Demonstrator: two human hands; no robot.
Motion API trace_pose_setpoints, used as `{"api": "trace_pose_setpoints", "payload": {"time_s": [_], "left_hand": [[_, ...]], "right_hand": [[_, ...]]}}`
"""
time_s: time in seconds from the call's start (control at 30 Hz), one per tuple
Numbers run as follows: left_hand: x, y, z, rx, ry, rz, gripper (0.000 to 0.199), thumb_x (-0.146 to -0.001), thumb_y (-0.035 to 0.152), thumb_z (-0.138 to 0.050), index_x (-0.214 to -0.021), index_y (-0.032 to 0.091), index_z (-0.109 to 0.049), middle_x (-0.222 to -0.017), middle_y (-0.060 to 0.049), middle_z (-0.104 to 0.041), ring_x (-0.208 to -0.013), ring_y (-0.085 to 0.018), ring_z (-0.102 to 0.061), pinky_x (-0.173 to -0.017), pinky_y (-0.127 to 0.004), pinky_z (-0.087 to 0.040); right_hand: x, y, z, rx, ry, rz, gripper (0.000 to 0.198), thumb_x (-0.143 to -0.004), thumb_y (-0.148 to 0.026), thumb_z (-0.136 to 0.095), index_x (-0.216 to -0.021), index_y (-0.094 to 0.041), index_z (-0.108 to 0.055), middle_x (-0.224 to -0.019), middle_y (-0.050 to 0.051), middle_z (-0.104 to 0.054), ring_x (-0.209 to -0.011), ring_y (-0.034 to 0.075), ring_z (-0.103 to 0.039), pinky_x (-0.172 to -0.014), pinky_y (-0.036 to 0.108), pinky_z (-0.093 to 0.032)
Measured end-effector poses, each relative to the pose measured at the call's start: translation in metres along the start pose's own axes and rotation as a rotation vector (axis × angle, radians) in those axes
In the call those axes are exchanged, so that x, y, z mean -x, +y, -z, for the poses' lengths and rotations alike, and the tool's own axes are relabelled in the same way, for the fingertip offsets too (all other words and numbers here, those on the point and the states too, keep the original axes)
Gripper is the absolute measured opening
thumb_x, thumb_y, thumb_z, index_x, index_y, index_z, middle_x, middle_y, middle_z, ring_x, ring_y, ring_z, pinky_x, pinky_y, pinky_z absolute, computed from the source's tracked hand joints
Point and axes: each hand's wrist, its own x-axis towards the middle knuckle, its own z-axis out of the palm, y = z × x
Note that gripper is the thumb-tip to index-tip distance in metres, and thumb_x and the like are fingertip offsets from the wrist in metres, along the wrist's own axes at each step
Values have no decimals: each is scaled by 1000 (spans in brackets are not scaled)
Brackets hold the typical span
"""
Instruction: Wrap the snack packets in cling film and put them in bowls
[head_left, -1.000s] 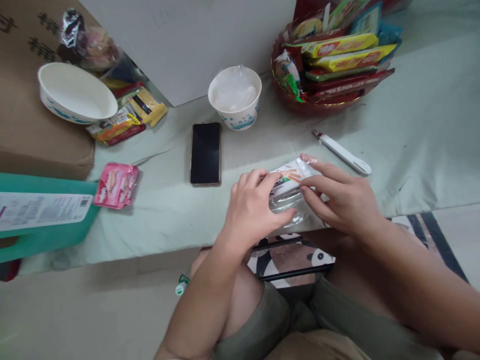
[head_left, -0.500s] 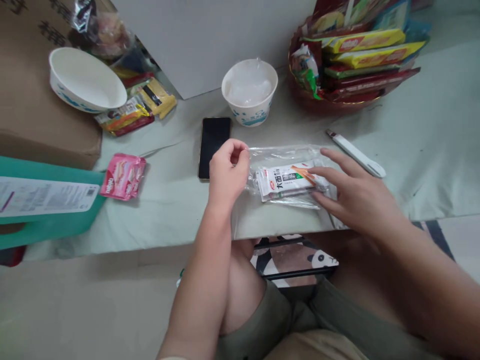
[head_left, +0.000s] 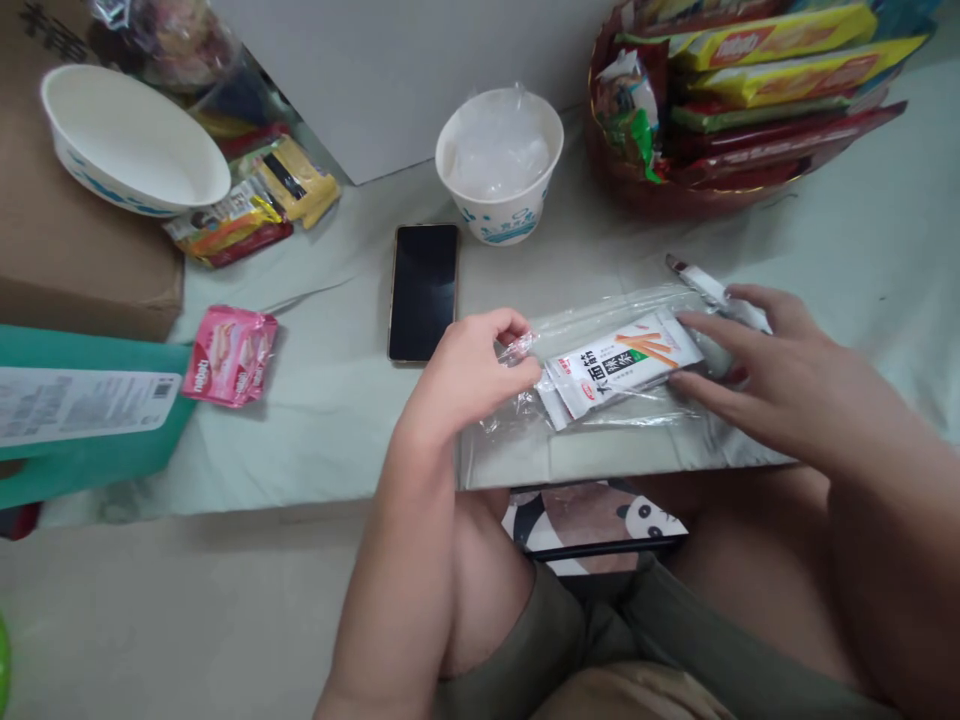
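Observation:
A clear plastic bag [head_left: 510, 410] lies crinkled near the table's front edge. My left hand [head_left: 484, 370] pinches its left part between thumb and fingers. At the bag's middle is a white snack packet [head_left: 619, 365] with dark lettering and a picture of orange sticks, tilted up to the right. Whether it lies inside the bag or on top, I cannot tell. My right hand [head_left: 780, 375] has thumb and index finger on either side of the packet's right end, the other fingers raised apart. A white-handled utility knife [head_left: 697, 280] lies behind, partly covered by those fingers.
Behind the bag are a black phone [head_left: 424, 292] and a paper bowl [head_left: 499, 210] holding crumpled clear plastic. A red basket [head_left: 682, 195] of snacks stands back right. At left are a pink wafer pack [head_left: 231, 355], a tilted white bowl [head_left: 135, 150], a teal package [head_left: 97, 470] and a cardboard box [head_left: 82, 270].
Both hands have shifted right and slightly nearer the table's front edge, along with the bag. The snack packet has turned so its right end points further up, and my right hand now covers part of the knife.

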Motion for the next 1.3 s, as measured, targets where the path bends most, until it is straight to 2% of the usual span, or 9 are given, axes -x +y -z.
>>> {"api": "trace_pose_setpoints", "payload": {"time_s": [0.1,0.2,0.33,0.53,0.67,0.83,0.97,1.07,1.3], "left_hand": [[1,-3,0,42,-22,-21,10,-69,12,-59,-70,21,-64,-62,4,-57,-55,-11,-47,-51,-26,-35],[0,-6,-3,156,142,-95,15,-71,9,-54,-71,21,-63,-66,2,-62,-60,-13,-54,-55,-26,-41],[-7,-11,-10,311,370,-132,23,-75,5,-50,-81,22,-64,-76,1,-67,-65,-12,-61,-60,-26,-49],[-18,-15,-17,327,513,-82,25,-82,6,-50,-90,24,-64,-83,1,-70,-60,-10,-59,-54,-24,-47],[-20,-15,-18,291,524,-92,23,-84,7,-52,-92,24,-64,-85,1,-71,-57,-9,-53,-54,-25,-44],[-22,-15,-18,265,529,-151,23,-88,8,-50,-95,25,-63,-88,0,-71,-65,-10,-59,-63,-26,-50],[-26,-14,-19,301,559,-202,23,-90,9,-48,-98,26,-61,-93,0,-70,-70,-11,-63,-67,-25,-53],[-28,-13,-21,306,564,-203,21,-92,12,-48,-99,26,-61,-94,0,-70,-73,-12,-65,-66,-24,-54],[-29,-12,-22,323,590,-239,19,-91,11,-48,-97,25,-60,-92,-1,-70,-71,-12,-64,-68,-26,-55]], "right_hand": [[-2,-3,4,-5,91,-20,52,-87,-53,-60,-129,-25,-72,-128,13,-69,-75,23,-69,-63,38,-51],[-6,-9,9,-100,271,-48,35,-84,-38,-65,-112,-22,-78,-104,10,-76,-76,22,-69,-67,36,-52],[-16,-13,5,-375,467,-160,16,-81,-24,-68,-93,-21,-78,-87,8,-75,-75,20,-68,-70,33,-52],[-42,0,-10,-882,723,-379,8,-76,-19,-67,-84,-18,-67,-70,2,-61,-61,15,-61,-59,30,-49],[-51,10,-12,-1062,730,-399,13,-70,-20,-61,-82,-22,-58,-68,-1,-53,-61,14,-63,-54,28,-47],[-46,16,-12,-922,985,-274,15,-74,-19,-52,-88,-21,-56,-85,6,-65,-95,25,-74,-68,32,-50],[-37,13,-8,-727,638,-222,30,-85,-24,-53,-114,-19,-62,-114,15,-73,-109,26,-72,-86,41,-54],[-34,7,-2,-565,426,-264,15,-82,-26,-68,-95,-19,-72,-101,11,-77,-103,26,-72,-95,42,-52],[-35,3,4,-1017,539,-426,10,-80,-21,-65,-78,-15,-73,-65,5,-68,-51,13,-61,-54,29,-49]]}}
